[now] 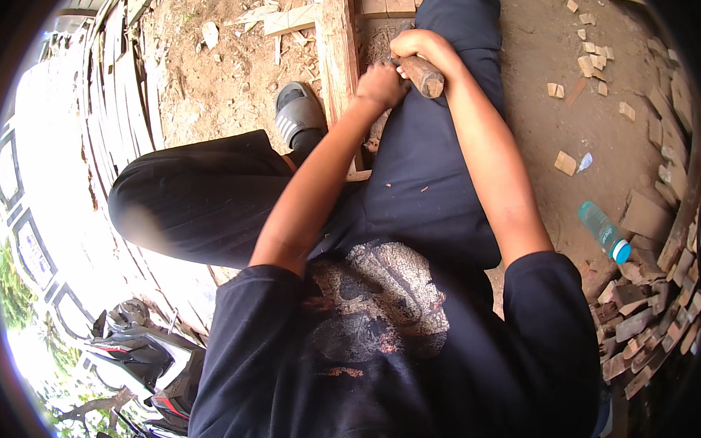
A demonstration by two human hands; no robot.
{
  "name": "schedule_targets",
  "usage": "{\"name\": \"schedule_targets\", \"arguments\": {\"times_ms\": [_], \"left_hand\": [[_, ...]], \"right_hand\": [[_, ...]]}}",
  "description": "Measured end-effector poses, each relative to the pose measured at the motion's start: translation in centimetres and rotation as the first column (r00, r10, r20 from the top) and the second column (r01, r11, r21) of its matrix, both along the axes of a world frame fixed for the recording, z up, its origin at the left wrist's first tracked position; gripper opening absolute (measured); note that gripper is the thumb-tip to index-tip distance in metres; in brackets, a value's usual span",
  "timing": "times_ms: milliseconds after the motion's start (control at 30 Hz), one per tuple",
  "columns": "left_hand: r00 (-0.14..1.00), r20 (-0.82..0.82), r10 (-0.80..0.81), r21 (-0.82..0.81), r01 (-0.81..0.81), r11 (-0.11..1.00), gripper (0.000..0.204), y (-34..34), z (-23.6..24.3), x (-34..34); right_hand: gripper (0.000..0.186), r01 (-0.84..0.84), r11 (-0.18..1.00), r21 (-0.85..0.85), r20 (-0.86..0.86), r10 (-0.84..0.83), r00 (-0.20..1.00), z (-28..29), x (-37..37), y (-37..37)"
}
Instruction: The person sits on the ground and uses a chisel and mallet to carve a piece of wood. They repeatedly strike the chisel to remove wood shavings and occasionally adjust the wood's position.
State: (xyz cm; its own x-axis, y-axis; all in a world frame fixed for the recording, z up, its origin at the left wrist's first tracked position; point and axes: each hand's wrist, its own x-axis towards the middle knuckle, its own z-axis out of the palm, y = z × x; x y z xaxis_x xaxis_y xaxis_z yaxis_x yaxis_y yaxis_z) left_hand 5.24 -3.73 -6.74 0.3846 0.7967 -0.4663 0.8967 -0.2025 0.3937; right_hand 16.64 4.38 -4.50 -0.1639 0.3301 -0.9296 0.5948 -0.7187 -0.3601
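Observation:
My left hand (pixel 382 85) is closed beside the near side of a short, thick wooden piece (pixel 426 81), its fingertips largely hidden; what it grips I cannot make out. Just beyond, my right hand (pixel 420 48) curls at the far end of that wooden piece, over my dark-trousered right leg (pixel 430 152). A small dark part shows behind the fingers, too hidden to name. A long wooden beam (pixel 332 33) runs beside the leg, with shorter wooden pieces (pixel 288 20) crossing it.
My left sandalled foot (pixel 298 113) rests on dirt left of the beam. Scattered wood blocks (pixel 565 163), a turquoise bottle (pixel 597 226) and piled offcuts (pixel 644 322) lie at right. Stacked boards (pixel 131 80) and a parked motorbike (pixel 148 362) are at left.

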Motion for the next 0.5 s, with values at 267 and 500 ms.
{"name": "schedule_targets", "arguments": {"times_ms": [267,500], "left_hand": [[0.937,0.099,0.336,-0.263,-0.301,0.917,0.053,-0.2,-1.1,0.6],[0.892,0.156,0.424,-0.294,-0.368,0.882,0.053,-0.6,0.8,-3.1]], "right_hand": [[0.021,0.354,0.919,0.175,-0.27,-0.301,0.915,-0.7,1.7,-2.0],[0.015,0.54,0.841,-0.029,-0.571,-0.458,0.681,0.5,1.7,-1.7]]}}
